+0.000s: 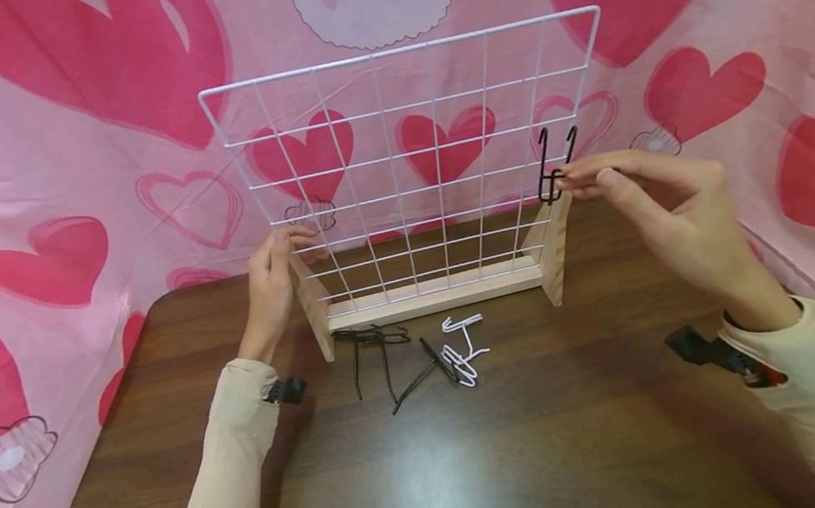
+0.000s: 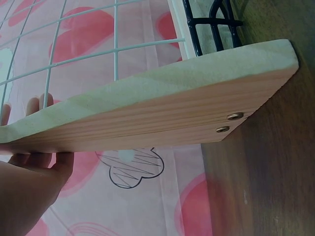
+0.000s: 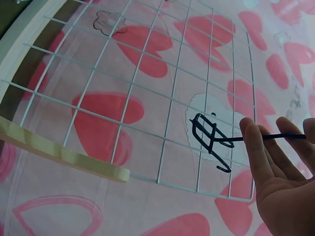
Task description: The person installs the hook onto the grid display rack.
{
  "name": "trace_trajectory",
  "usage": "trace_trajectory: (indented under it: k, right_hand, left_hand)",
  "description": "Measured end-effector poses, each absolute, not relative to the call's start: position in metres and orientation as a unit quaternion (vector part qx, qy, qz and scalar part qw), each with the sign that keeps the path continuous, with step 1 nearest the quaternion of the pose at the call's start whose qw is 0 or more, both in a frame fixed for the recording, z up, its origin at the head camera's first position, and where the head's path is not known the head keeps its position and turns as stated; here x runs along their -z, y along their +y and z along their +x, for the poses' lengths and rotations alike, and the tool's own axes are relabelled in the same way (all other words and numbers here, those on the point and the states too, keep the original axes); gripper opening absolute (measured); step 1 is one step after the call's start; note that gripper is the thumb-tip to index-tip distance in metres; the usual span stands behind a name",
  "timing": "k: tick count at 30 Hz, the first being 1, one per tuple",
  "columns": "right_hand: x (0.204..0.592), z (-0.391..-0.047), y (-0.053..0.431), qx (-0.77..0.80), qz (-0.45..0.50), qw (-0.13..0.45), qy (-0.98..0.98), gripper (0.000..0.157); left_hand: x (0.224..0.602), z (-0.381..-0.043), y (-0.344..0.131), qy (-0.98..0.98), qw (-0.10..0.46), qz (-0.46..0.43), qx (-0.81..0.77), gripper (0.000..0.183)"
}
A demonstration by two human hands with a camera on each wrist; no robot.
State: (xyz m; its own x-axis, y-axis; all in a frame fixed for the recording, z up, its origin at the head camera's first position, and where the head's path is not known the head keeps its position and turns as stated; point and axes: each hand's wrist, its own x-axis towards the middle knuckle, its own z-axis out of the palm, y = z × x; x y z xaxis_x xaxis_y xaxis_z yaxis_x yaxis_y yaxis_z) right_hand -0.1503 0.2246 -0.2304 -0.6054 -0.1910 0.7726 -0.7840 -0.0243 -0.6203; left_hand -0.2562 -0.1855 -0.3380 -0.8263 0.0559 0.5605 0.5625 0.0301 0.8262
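A white wire grid panel (image 1: 411, 153) stands upright in a wooden base (image 1: 434, 292) on the table. My left hand (image 1: 275, 282) grips the left wooden side piece (image 2: 162, 93) near its upper end; in the left wrist view fingers show on both sides of it. With thumb and fingers, my right hand (image 1: 682, 214) pinches the stem of a black wire hook (image 1: 548, 179). This hook hangs in front of the grid's right edge, its two bent prongs pointing up. Whether it touches the wires I cannot tell.
In front of the base lie loose black hooks (image 1: 381, 337) and white hooks (image 1: 468, 356), some overlapping. The brown table (image 1: 432, 469) reaches back to a pink heart-patterned cloth (image 1: 57, 160) behind and at both sides.
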Motion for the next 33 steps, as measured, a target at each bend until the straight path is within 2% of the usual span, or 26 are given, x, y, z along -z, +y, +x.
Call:
trace_trajectory:
  k: [33]
  right_hand:
    - [0.203, -0.184, 0.237, -0.585, 0.348, 0.294, -0.671, 0.021]
  left_hand:
    - [0.336, -0.255, -0.187, -0.702, 0.19, -0.227, 0.648, 0.046]
